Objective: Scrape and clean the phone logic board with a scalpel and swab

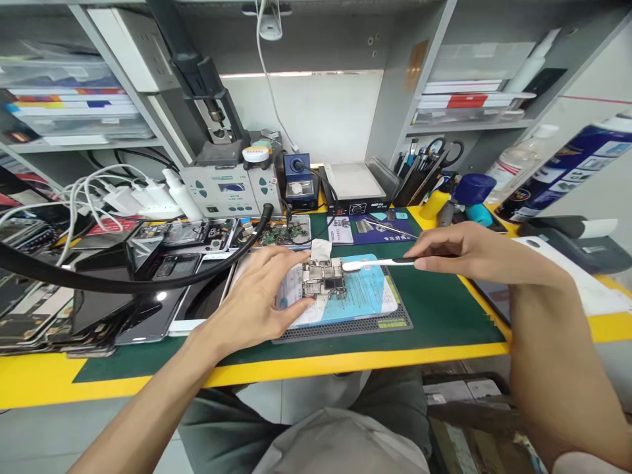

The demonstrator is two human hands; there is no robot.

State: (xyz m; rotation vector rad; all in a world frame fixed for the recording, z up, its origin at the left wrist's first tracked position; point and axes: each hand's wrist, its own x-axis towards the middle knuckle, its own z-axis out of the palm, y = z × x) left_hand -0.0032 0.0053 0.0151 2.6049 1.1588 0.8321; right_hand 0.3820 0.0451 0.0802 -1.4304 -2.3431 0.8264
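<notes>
**A:** What is the right hand (461, 253) doing?

**B:** Its fingers are pressed together around the dark handle of a brush (378, 264), a pinching grip. The white head of the brush points toward nine o'clock and meets the right edge of a phone circuit board (323, 278).

**A:** And the left hand (259, 293)?

**B:** Fingers loosely spread, palm down. Its fingertips (300, 304) touch the board's left side, pinning it flat. The thumb reaches toward a small white wipe (320, 249) lying at the board's twelve o'clock.

**A:** Where does the board sit?

**B:** On a light blue pad (368, 293), which lies on a dark perforated mat (355, 326). Both rest on the green bench mat (444, 316), and a yellow table edge (306, 372) runs along six o'clock.

**A:** Further out?

**B:** At nine o'clock, a thick black hose (123, 283) curves over a row of opened phones (162, 263). At eleven o'clock stands a grey soldering station (230, 191), with a white squeeze bottle (180, 194) just beside it and white cables (99, 191) beyond. At twelve o'clock there is a small blue tip-cleaner box (299, 181) and a flat hot plate (353, 184). At one o'clock, a holder of tools and scissors (424, 164); at two o'clock, a blue spray can (567, 168) lying tilted.
</notes>
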